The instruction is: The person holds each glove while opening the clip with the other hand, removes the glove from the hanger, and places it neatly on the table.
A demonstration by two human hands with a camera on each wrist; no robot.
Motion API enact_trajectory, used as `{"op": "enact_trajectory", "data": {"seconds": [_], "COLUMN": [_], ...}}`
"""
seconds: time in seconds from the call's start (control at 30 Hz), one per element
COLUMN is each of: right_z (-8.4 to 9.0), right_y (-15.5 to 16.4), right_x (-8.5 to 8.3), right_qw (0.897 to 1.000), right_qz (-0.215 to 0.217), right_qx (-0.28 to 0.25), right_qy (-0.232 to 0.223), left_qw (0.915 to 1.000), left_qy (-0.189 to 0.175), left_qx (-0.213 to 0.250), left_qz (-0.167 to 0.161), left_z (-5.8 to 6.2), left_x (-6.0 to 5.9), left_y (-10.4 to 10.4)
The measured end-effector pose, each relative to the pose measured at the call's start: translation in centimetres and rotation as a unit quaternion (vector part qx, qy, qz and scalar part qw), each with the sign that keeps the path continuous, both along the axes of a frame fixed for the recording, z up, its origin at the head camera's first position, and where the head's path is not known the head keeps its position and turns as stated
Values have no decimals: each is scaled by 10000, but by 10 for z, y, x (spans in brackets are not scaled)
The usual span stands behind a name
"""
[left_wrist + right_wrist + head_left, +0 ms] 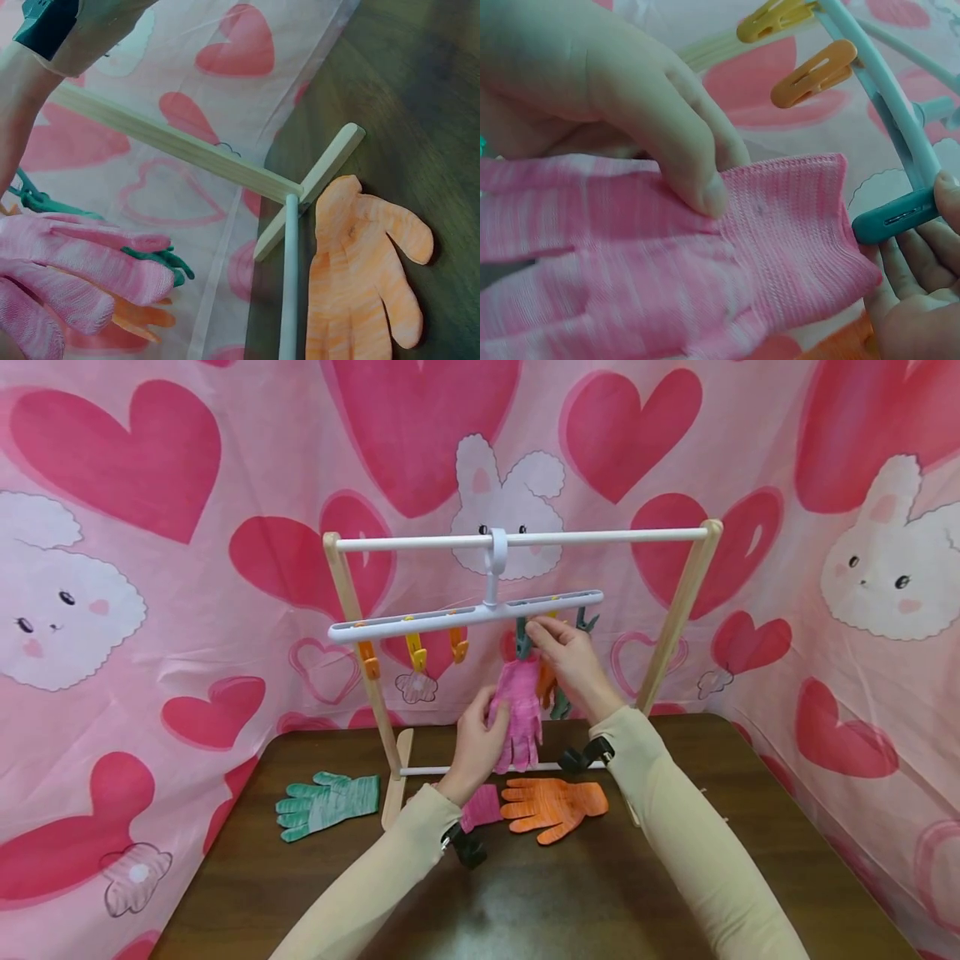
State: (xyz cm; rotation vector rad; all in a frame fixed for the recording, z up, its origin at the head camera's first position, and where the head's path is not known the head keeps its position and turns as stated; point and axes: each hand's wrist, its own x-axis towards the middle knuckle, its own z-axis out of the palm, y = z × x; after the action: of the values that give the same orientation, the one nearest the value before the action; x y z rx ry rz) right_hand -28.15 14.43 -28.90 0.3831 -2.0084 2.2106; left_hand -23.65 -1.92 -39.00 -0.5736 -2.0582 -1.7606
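A pink knit glove hangs fingers down below the white clip hanger. My left hand pinches it near the cuff, thumb in front. Above, my right hand pinches a dark green clothespin on the hanger. In the right wrist view, the tip of that clothespin meets the open edge of the cuff, and my right thumb lies on its other end. Behind the pink glove hang an orange glove and a green glove, both partly hidden.
The hanger hooks over the white rail of a wooden-legged stand. Orange and yellow clothespins hang at its left. On the brown table lie a green glove, an orange glove and a half-hidden pink glove.
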Motion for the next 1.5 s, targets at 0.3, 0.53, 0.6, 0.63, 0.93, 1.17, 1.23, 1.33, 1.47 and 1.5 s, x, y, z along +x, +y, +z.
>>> {"op": "enact_trajectory", "data": {"seconds": [0.3, 0.53, 0.6, 0.63, 0.93, 1.17, 1.23, 1.33, 1.47, 1.5], "right_z": [-4, -10, -12, -12, -22, -37, -43, -51, -62, -64], "right_y": [5, 10, 10, 11, 14, 26, 30, 36, 46, 48], "right_x": [4, 2, 3, 3, 6, 14, 16, 20, 25, 27], "right_qw": [9994, 9989, 9987, 9984, 9971, 9956, 9952, 9941, 9923, 9919], "right_qz": [291, 429, 496, 531, 754, 881, 892, 946, 995, 1017], "right_qx": [-71, -71, -71, -103, -15, 187, 234, 390, 596, 620], "right_qy": [-178, -145, -131, -134, -90, -270, -317, -361, -440, -439], "left_qw": [9998, 9993, 9992, 9992, 9998, 9996, 9994, 9990, 9986, 9986], "left_qy": [-153, -232, -212, -209, -140, -154, -218, -285, -236, -209], "left_qx": [-12, -95, -84, -68, 25, -65, -93, -175, -345, -382], "left_qz": [130, 266, 337, 346, 112, 221, 257, 305, 317, 297], "left_z": [23, 5, -4, -9, -19, -22, -24, -25, -25, -25], "left_x": [33, 26, 21, 19, 25, 34, 36, 39, 44, 45], "left_y": [-5, -6, -7, -8, -21, -28, -31, -35, -41, -43]}}
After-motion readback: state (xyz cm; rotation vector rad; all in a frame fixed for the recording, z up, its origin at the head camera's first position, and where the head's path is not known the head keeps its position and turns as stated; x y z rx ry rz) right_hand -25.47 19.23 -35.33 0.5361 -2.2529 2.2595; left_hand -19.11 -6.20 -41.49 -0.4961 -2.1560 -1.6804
